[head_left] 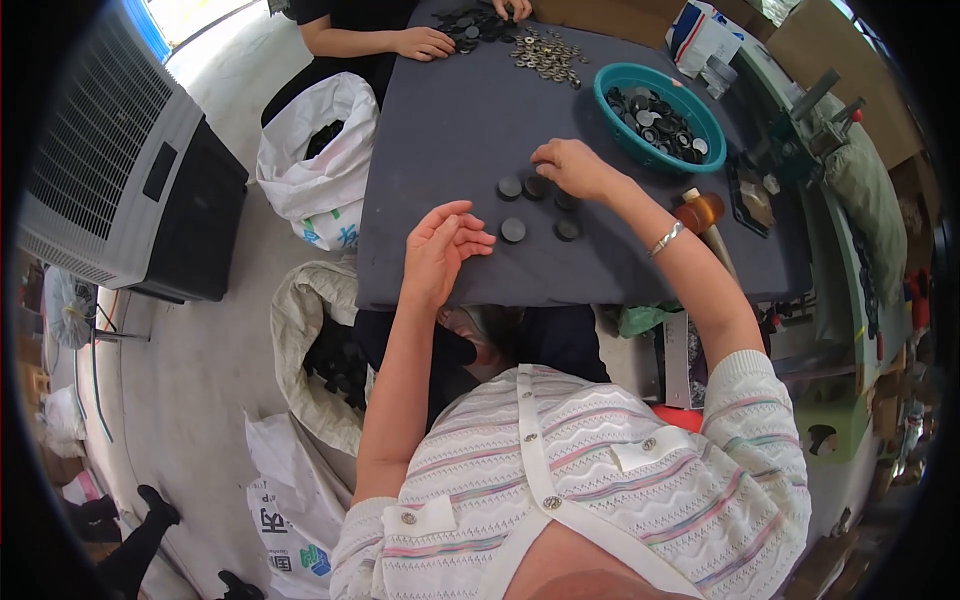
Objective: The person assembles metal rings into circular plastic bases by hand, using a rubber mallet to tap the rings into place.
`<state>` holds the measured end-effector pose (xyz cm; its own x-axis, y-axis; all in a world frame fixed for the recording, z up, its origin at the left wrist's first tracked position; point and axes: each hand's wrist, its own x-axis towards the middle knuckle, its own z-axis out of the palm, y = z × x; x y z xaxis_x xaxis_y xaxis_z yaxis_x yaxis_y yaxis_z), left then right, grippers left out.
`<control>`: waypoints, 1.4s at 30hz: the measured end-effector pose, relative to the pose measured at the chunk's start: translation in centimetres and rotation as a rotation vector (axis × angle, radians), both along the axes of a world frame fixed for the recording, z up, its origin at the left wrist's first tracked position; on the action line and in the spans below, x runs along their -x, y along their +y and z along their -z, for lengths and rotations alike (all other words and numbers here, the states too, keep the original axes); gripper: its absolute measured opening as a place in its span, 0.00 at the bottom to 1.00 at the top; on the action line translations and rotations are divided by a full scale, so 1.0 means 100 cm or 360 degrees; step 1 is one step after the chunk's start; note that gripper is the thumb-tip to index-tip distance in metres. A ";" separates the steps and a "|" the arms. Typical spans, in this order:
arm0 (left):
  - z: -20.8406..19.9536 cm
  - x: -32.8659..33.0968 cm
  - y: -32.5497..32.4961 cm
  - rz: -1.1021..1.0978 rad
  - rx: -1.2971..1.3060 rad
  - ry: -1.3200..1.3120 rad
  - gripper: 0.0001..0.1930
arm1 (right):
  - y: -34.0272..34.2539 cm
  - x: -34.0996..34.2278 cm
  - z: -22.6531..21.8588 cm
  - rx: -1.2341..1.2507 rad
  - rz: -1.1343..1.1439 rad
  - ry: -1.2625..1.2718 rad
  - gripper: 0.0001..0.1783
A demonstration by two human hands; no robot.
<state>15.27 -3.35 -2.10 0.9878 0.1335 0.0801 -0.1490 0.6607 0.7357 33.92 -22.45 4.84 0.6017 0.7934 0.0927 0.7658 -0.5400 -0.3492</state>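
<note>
Several round dark discs like caps stand in a loose group on the grey cloth-covered table before me. A dark disc with a greyer top is the nearest one to my left hand, which is open, palm turned inward and fingers loosely stretched. My right hand hovers over the far side of the group, with its fingers bent down and drawn together. Just under its fingertips is a black disc; whether they touch it, or hold another piece, is hidden. Another disc sits below my right wrist.
A teal basin full of black and grey discs stands at the far right, near an amber bottle and a green hand press. Across the table, a co-worker's hand is beside small metallic rings. White sacks stand left.
</note>
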 end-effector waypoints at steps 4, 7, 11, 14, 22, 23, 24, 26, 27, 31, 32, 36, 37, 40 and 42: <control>-0.002 0.002 -0.002 -0.0050 0.0009 -0.0005 0.13 | -0.048 0.036 -0.029 -0.0305 0.0341 -0.0243 0.13; -0.002 0.000 -0.003 -0.0045 -0.0023 -0.0014 0.13 | -0.116 0.060 -0.025 -0.0345 0.0762 -0.0502 0.15; -0.005 -0.006 0.001 -0.0355 -0.0376 -0.0002 0.12 | -0.190 0.091 -0.013 0.0301 0.1256 -0.0554 0.17; -0.015 -0.035 -0.006 -0.0588 -0.0852 -0.0043 0.15 | -0.232 0.104 -0.002 0.0389 0.1260 -0.0561 0.16; -0.005 -0.084 -0.021 -0.0537 -0.2501 -0.0486 0.17 | -0.288 0.078 0.008 0.0340 0.1258 -0.0047 0.16; -0.003 -0.086 -0.018 -0.0543 -0.2504 -0.0479 0.17 | -0.287 0.078 0.007 0.0196 0.1235 0.0108 0.16; -0.004 -0.088 -0.015 -0.0587 -0.2540 -0.0500 0.18 | -0.289 0.078 0.009 0.0198 0.1225 0.0109 0.16; -0.003 -0.087 -0.011 -0.0642 -0.2580 -0.0500 0.18 | -0.289 0.077 0.014 -0.0273 0.1300 0.0707 0.14; 0.002 -0.083 -0.005 -0.0702 -0.2568 -0.0444 0.17 | -0.264 0.087 0.000 -0.0585 0.1391 0.1115 0.12; 0.000 -0.083 0.000 -0.0655 -0.2418 -0.0369 0.17 | -0.254 0.100 -0.001 -0.1071 0.1305 0.1497 0.13; 0.000 -0.080 0.004 -0.0676 -0.2431 -0.0340 0.17 | -0.243 0.106 -0.004 -0.1084 0.1253 0.1395 0.14; 0.002 -0.078 0.013 -0.0700 -0.2029 -0.0229 0.17 | -0.156 0.130 -0.039 -0.1130 0.0836 0.1092 0.30; 0.004 -0.080 0.018 -0.0711 -0.1662 -0.0053 0.16 | -0.137 0.131 -0.046 -0.1124 0.0588 0.1045 0.34; 0.003 -0.083 0.028 -0.0650 -0.0709 0.0027 0.20 | -0.089 0.124 -0.046 -0.0807 0.0255 0.0636 0.39; 0.006 -0.082 0.034 -0.0644 -0.0567 0.0030 0.21 | -0.059 0.120 -0.046 -0.0450 0.0082 0.0257 0.43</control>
